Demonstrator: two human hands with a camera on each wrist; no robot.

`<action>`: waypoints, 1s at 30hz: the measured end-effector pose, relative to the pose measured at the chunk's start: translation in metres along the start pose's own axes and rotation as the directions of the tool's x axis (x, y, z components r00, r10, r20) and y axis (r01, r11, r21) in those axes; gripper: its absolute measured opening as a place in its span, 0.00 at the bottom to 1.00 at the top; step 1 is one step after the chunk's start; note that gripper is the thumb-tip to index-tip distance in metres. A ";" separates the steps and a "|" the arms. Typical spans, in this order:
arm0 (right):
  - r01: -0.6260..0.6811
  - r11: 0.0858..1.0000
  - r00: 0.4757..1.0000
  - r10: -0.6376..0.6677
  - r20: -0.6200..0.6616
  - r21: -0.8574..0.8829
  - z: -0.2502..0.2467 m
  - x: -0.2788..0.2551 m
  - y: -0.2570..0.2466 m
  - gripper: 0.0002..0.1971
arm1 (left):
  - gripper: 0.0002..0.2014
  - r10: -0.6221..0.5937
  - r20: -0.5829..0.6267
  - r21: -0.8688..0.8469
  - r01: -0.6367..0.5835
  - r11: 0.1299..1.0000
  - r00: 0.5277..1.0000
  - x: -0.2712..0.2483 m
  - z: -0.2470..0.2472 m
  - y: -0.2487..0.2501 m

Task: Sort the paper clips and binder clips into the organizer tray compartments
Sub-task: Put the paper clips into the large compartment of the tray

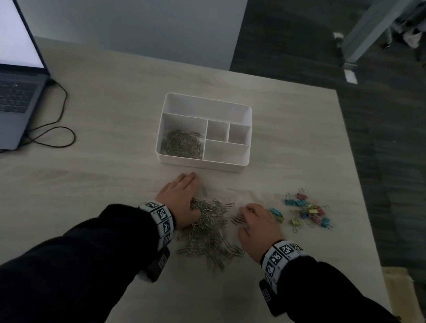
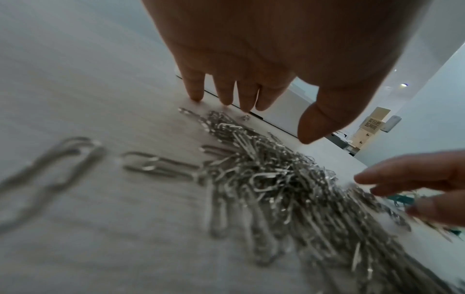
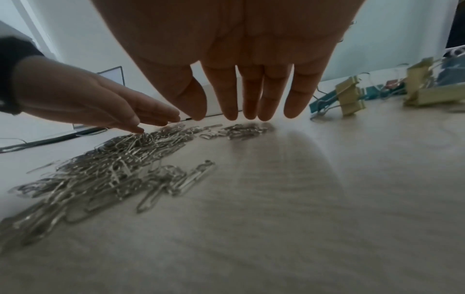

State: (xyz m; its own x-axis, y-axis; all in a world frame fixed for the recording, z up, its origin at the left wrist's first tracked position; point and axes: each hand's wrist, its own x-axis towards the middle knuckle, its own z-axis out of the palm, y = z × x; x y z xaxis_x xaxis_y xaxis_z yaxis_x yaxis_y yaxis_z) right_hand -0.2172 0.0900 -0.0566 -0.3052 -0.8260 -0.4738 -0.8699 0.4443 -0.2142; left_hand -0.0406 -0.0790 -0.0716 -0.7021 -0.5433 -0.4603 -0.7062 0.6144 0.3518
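Note:
A loose heap of silver paper clips lies on the table between my two hands. My left hand rests flat at the heap's left edge, fingers straight and touching the table, thumb over the clips. On the heap's right side my right hand hovers low with fingers extended downward, holding nothing. Coloured binder clips are scattered to the right of that hand. The white organizer tray stands beyond; its large left compartment holds paper clips, the other compartments look empty.
An open laptop with a black cable sits at the table's left. The table's right edge runs close past the binder clips, with dark floor beyond.

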 end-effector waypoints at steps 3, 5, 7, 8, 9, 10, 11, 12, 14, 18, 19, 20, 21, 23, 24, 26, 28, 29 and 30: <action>0.044 0.999 0.999 -0.043 0.026 -0.003 0.006 -0.007 -0.005 0.27 | 0.43 0.013 0.038 0.017 -0.014 1.000 0.999 0.002 0.000 0.007; 0.125 0.992 0.992 -0.125 0.033 0.019 0.011 -0.013 -0.011 0.27 | 0.41 0.071 0.060 0.030 -0.073 0.997 0.996 -0.005 0.005 0.009; 0.183 0.982 0.983 -0.184 0.026 0.041 0.012 -0.017 -0.013 0.27 | 0.40 0.145 0.088 0.022 -0.147 0.989 0.985 -0.016 0.010 0.010; 0.184 0.981 0.983 -0.185 0.016 0.064 0.013 -0.018 -0.013 0.28 | 0.38 0.167 0.096 -0.008 -0.167 0.986 0.981 -0.022 0.011 0.008; 0.157 0.983 0.987 -0.158 0.004 0.091 0.012 -0.018 -0.011 0.28 | 0.36 0.172 0.090 -0.064 -0.166 0.984 0.981 -0.027 0.011 0.006; 0.106 0.987 0.994 -0.107 0.001 0.118 0.011 -0.017 -0.009 0.30 | 0.33 0.160 0.063 -0.136 -0.150 0.979 0.985 -0.031 0.010 0.003; 0.040 0.990 0.999 -0.042 0.012 0.136 0.010 -0.016 -0.008 0.33 | 0.31 0.133 0.017 -0.195 -0.127 0.973 0.991 -0.035 0.009 -0.001; -0.020 0.990 0.999 0.015 0.031 0.141 0.008 -0.015 -0.006 0.37 | 0.31 0.091 -0.040 -0.223 -0.098 0.970 0.995 -0.038 0.007 -0.006; -0.089 0.983 0.993 0.077 0.084 0.160 0.006 -0.012 -0.007 0.45 | 0.34 -0.043 -0.143 -0.201 0.014 0.980 0.989 -0.045 0.002 -0.018; -0.033 0.991 0.993 0.018 0.118 0.133 0.012 -0.009 -0.020 0.42 | 0.47 -0.310 -0.083 -0.101 0.301 0.948 0.947 -0.061 -0.005 -0.035; 0.004 0.993 0.994 -0.016 0.108 0.117 0.015 -0.008 -0.024 0.40 | 0.48 -0.317 -0.061 -0.099 0.311 0.945 0.946 -0.063 -0.004 -0.037; 0.040 0.993 0.994 -0.051 0.101 0.109 0.018 -0.007 -0.029 0.37 | 0.49 -0.304 -0.037 -0.104 0.299 0.949 0.952 -0.064 -0.002 -0.037; 0.075 0.991 0.991 -0.086 0.101 0.107 0.020 -0.005 -0.034 0.35 | 0.50 -0.282 -0.010 -0.113 0.279 0.954 0.959 -0.065 0.001 -0.037; 0.125 0.984 0.983 -0.139 0.117 0.126 0.022 -0.001 -0.042 0.34 | 0.51 -0.243 0.036 -0.125 0.246 0.961 0.969 -0.066 0.007 -0.032; 0.136 0.980 0.981 -0.154 0.121 0.145 0.022 0.000 -0.044 0.33 | 0.51 -0.233 0.045 -0.130 0.237 0.963 0.971 -0.066 0.009 -0.029; 0.138 0.972 0.984 -0.157 0.088 0.189 0.018 0.004 -0.046 0.34 | 0.52 -0.241 0.032 -0.148 0.244 0.958 0.970 -0.067 0.011 -0.025; 0.107 0.969 0.991 -0.123 0.055 0.221 0.013 0.008 -0.044 0.40 | 0.56 -0.268 0.017 -0.147 0.267 0.952 0.963 -0.066 0.010 -0.025; 0.089 0.972 0.993 -0.103 0.051 0.219 0.010 0.010 -0.042 0.44 | 0.59 -0.275 0.014 -0.136 0.275 0.952 0.961 -0.065 0.009 -0.024; 0.076 0.976 0.995 -0.088 0.053 0.202 0.008 0.013 -0.041 0.48 | 0.60 -0.272 0.011 -0.117 0.272 0.955 0.962 -0.063 0.008 -0.023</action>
State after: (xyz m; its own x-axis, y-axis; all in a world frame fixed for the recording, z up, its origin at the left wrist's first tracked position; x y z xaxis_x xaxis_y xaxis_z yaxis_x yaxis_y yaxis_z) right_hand -0.1820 0.0635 -0.0609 -0.2064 -0.8424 -0.4978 -0.7940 0.4415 -0.4179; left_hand 0.0210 -0.0540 -0.0572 -0.4821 -0.6835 -0.5481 -0.8761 0.3720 0.3067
